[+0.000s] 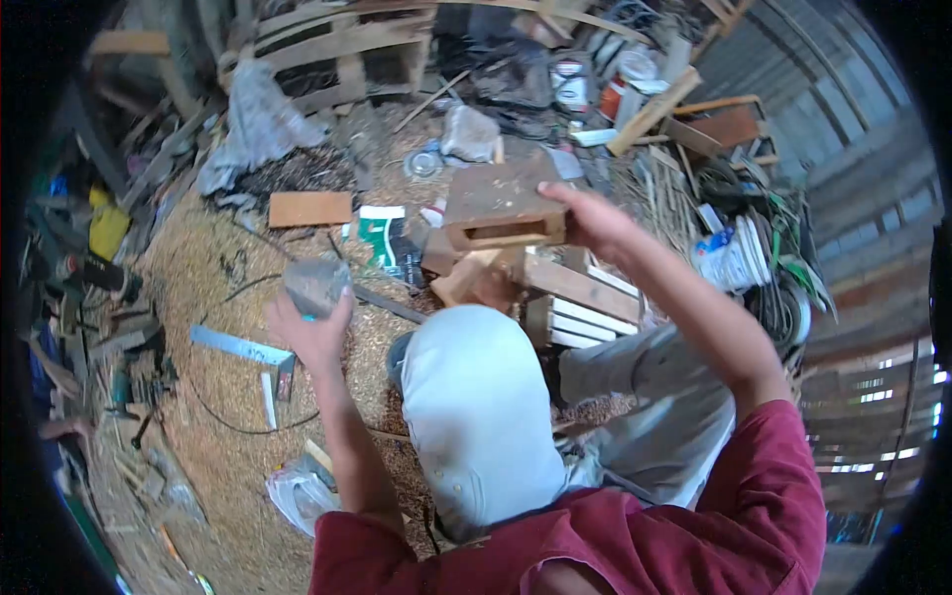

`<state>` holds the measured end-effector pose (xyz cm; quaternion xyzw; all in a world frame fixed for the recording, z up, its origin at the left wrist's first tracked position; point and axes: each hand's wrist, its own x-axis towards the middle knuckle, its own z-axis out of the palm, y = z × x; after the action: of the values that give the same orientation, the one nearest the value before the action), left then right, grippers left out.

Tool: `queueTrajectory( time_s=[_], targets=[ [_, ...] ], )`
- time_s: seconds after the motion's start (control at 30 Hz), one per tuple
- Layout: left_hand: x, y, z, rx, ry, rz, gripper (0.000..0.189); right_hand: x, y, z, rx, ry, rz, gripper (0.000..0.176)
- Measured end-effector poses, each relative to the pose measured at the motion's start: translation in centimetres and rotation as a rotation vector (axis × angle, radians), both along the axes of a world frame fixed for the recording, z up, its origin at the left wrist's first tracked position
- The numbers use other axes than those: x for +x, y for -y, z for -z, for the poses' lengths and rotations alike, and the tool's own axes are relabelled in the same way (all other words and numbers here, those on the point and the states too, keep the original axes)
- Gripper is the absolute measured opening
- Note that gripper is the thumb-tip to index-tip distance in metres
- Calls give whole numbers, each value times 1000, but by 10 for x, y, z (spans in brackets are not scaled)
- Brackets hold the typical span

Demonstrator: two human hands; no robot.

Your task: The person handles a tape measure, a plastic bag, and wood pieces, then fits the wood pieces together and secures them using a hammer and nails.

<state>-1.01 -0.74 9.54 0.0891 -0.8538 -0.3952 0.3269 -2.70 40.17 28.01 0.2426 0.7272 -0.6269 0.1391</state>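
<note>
My left hand (312,332) is closed around a dull grey rounded block (317,286), raised over the shavings on the left. My right hand (585,213) grips the right end of a brown wooden box (501,193), thumb on its top face. A rectangular opening shows in the side of the box facing me. Just below it lie pieces of wood and a slatted wooden piece (585,302). A try square (243,345) lies on the ground near my left wrist. The white cap (476,407) on my head covers the middle foreground.
Wood shavings cover the ground (218,416). An orange-brown board (310,209) and a green-and-white packet (382,233) lie ahead. Scrap timber (337,45) and paint cans (568,84) crowd the back. A white bucket (734,256) stands right; tools (124,382) clutter the left. A cable (213,412) crosses the ground.
</note>
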Motion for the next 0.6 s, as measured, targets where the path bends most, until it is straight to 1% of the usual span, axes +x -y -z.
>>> queueTrajectory(
  time_s=[0.07, 0.17, 0.2, 0.27, 0.33, 0.37, 0.47, 0.53, 0.6],
  targets=[
    [-21, -13, -34, -190, -133, -8, 94, 29, -41, -36, 16, -108, -9, 71],
    [-24, -33, -109, -181, -240, 6, 95, 80, -63, -90, 110, -237, 23, 70],
    [-18, -37, -138, -183, -253, 11, 95, 102, -54, -112, 143, -324, 34, 69],
    [1, -40, -188, -218, -307, 32, 95, 116, -86, -114, 110, -358, 65, 71],
    [20, -41, -228, -284, -379, 73, 93, 142, -79, -135, 76, -400, 122, 71],
    [29, -43, -244, -295, -433, 73, 92, 156, -75, -144, 56, -417, 152, 72],
    [59, -58, -290, -354, -472, 126, 90, 182, -75, -162, 21, -490, 199, 69],
    [75, -71, -309, -378, -489, 207, 90, 196, -86, -174, -7, -458, 191, 70],
    [85, -90, -326, -416, -506, 289, 91, 209, -93, -185, 31, -520, 224, 72]
  ],
)
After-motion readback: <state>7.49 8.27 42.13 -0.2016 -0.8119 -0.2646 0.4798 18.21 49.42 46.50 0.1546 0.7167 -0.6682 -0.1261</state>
